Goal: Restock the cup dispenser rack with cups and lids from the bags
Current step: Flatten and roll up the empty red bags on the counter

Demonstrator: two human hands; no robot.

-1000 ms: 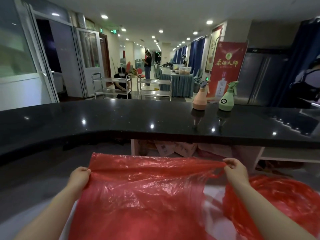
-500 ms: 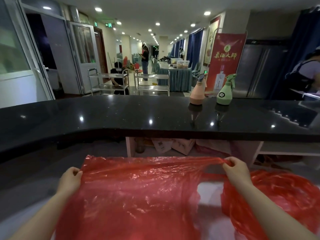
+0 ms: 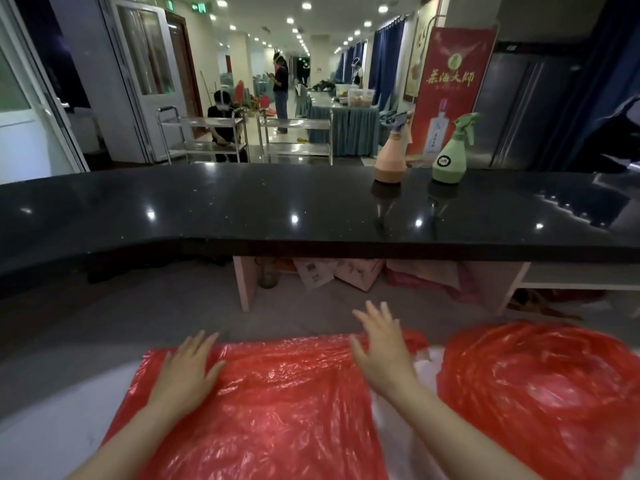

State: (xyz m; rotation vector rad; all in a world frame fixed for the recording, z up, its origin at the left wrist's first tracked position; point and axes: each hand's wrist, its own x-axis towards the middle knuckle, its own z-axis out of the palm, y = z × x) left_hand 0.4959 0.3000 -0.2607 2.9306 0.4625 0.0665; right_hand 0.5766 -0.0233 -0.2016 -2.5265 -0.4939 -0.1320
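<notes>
A flat red plastic bag [image 3: 277,403] lies spread on the grey lower worktop [image 3: 86,341] in front of me. My left hand [image 3: 187,375] rests palm down on its near-left part, fingers spread. My right hand [image 3: 381,348] hovers open over the bag's far right edge, fingers apart, holding nothing. A second red bag [image 3: 540,393], bulging and crumpled, sits to the right. No cups, lids or dispenser rack are in view.
A raised black counter [image 3: 242,209] runs across in front, with a pink spray bottle [image 3: 391,157] and a green spray bottle [image 3: 450,157] on it. Boxes [image 3: 332,275] lie under it. Beyond are steel trolleys [image 3: 294,136] and people.
Both hands held the bag's top edge stretched up between them; now they have let go, the bag lies flat, and the hands rest open on and over it.
</notes>
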